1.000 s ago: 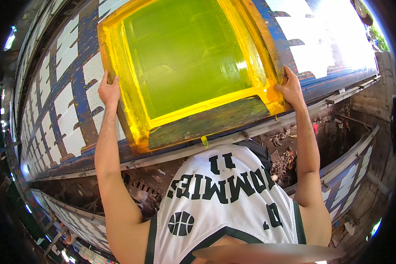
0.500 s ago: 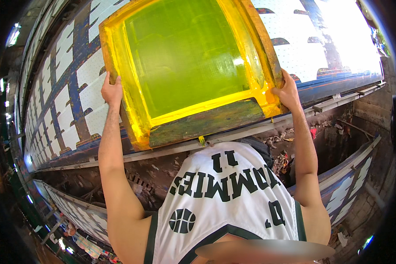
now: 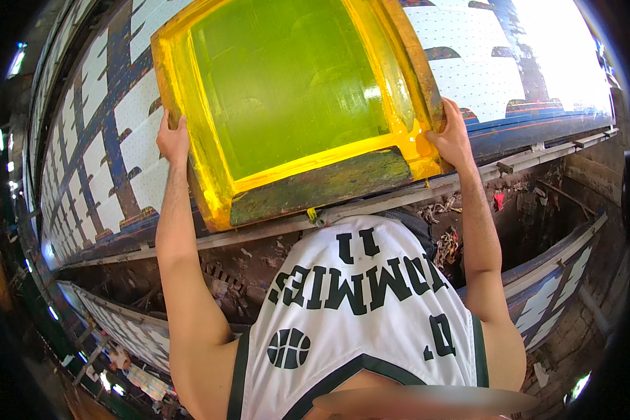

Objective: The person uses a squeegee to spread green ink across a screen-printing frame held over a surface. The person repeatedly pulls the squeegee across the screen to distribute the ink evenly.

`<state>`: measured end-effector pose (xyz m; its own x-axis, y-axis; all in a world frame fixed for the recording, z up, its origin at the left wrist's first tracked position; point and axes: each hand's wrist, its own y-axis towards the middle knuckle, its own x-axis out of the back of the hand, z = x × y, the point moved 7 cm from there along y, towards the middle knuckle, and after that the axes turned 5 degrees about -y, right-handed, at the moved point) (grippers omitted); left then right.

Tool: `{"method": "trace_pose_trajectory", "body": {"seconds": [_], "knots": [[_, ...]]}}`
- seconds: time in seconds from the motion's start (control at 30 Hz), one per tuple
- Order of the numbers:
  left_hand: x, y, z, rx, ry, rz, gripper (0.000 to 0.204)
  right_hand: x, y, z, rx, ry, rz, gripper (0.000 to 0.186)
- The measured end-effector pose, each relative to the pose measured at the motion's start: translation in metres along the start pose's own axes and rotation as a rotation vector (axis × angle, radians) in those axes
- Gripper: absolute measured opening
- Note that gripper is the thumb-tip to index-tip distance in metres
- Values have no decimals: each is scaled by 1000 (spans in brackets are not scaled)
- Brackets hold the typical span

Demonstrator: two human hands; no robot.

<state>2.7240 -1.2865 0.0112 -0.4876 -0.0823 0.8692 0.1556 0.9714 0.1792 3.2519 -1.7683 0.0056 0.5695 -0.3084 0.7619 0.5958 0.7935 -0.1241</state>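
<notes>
A wooden screen-printing frame (image 3: 418, 59) with a green mesh (image 3: 287, 91) lies tilted over the long printing table in front of me. Wet yellow ink lines the inside edges of the frame and pools at its near right corner. A dark, paint-stained strip (image 3: 322, 185) runs along its near side. My left hand (image 3: 173, 138) grips the left side bar, thumb and fingers closed on its edge. On the opposite bar, my right hand (image 3: 452, 138) is closed near the inky corner. Whether the frame's underside touches the table is hidden.
White fabric pieces (image 3: 472, 87) with dark rounded shapes lie in rows on the blue-stained table. A metal rail (image 3: 371, 204) edges its near side. Scraps (image 3: 446, 241) litter the floor of the gap around me. Behind me is another table (image 3: 122, 318) with similar pieces.
The frame and both hands appear slightly further left and up in the picture, as the whole view shifts a little. Both hands keep their grip on the side bars.
</notes>
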Motion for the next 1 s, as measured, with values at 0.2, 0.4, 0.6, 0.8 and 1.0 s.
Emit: {"method": "trace_pose_trajectory", "body": {"seconds": [0.2,0.4,0.6,0.8,1.0], "knots": [[-1,-3,0,-1,8,6,61,14,-6,42,31,-57,-123,92],[-1,-8,-11,-26,49,16,59,-14,-44,155,411,-72,4,59],[-2,-8,-12,-97,46,-5,56,-103,-98,260,777,-259,448,64],[-4,-9,-8,-144,15,-47,52,-136,-90,271,581,-533,402,60],[-5,-9,-8,-100,37,27,53,-141,-80,278,463,-596,391,47]]}}
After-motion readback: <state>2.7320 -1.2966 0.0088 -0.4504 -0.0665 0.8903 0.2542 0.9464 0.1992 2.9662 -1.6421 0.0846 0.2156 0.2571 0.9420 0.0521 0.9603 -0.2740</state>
